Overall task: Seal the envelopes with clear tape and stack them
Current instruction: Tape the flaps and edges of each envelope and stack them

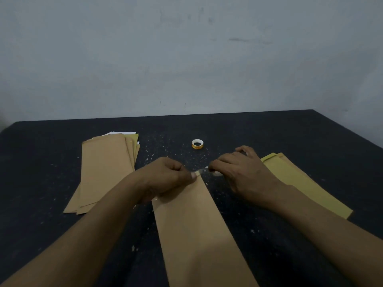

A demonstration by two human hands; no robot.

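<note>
Fingers [193, 176] of the left hand [165, 177] and right hand [242, 172] pinch a clear tape strip [202, 172] between them, above the top end of the envelope [192, 224] at frame centre. Best kept taut, lowered squarely over that end, then rubbed flat.

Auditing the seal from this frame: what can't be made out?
Head view:
Clear tape strip pinched between left hand and right hand: blurred, extent unclear.
Long brown paper envelope: far corner under left hand, near end cut by bottom edge.
Small yellow tape roll: print too small.
</note>
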